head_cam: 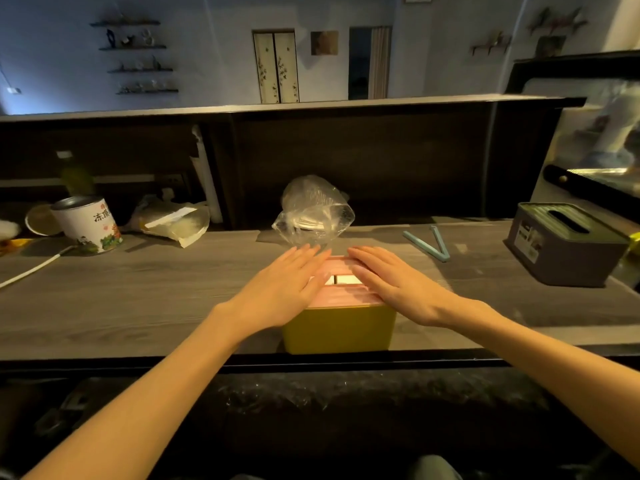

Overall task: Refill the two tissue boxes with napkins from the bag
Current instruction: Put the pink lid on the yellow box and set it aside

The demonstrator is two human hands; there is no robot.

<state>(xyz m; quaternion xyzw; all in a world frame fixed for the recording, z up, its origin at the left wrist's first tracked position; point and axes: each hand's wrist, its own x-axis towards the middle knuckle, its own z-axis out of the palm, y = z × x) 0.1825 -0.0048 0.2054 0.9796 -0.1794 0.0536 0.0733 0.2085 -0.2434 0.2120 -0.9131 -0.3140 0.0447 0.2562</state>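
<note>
Yellow box (337, 329) sits at the surface's (138, 299) near edge, left hand (289, 287) and right hand (394, 284) flat, fingers straight, on its pink lid (341, 296), bag (313, 214) just behind, grey box (564, 244) far right.

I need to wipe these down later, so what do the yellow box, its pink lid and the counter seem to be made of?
Yellow box: likely plastic, smooth and matte, rounded corners.
Pink lid: probably plastic too, with moulded ridges.
Counter: grey wood-grain surface; wood or laminate, cannot tell.
</note>
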